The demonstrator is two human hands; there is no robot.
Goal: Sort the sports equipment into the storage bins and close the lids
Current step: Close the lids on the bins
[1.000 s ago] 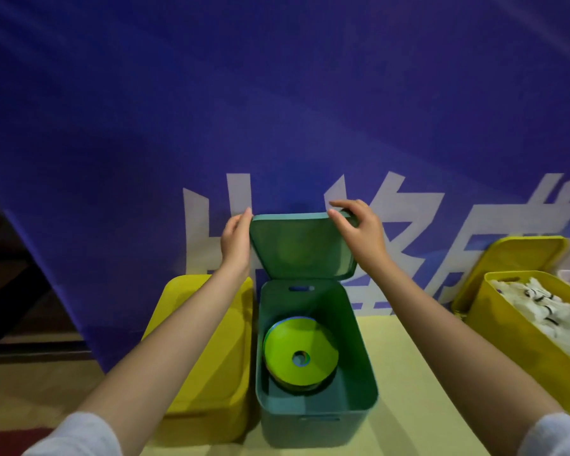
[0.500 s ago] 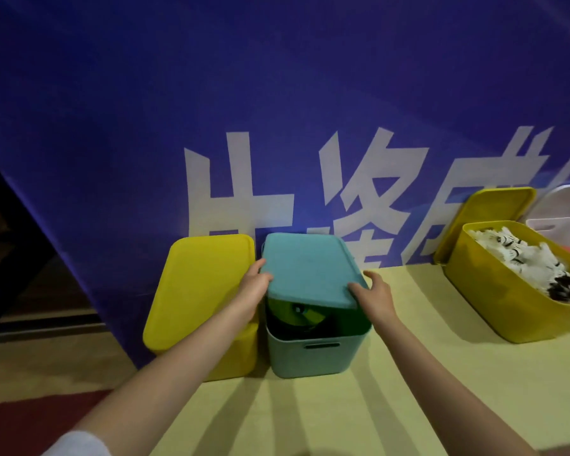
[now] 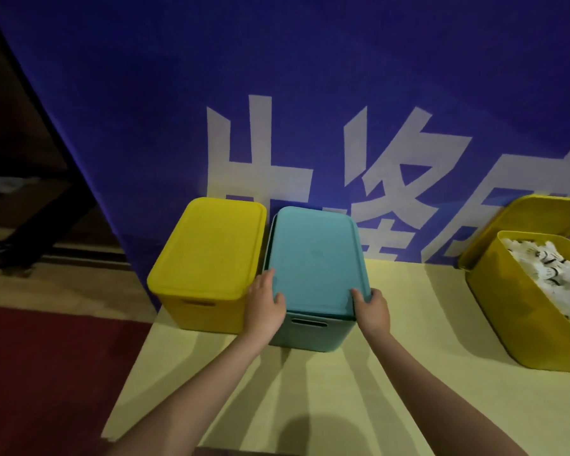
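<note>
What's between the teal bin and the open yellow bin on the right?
Nothing: in the head view, the stretch between the teal bin and the open yellow bin is bare pale yellow floor, crossed only by shadows.

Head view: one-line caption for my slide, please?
Both hands, left and right, press the teal lid onto its bin.

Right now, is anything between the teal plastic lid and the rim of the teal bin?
Nothing visible. The teal plastic lid lies on the teal bin, left hand and right hand gripping its front corners.
</note>
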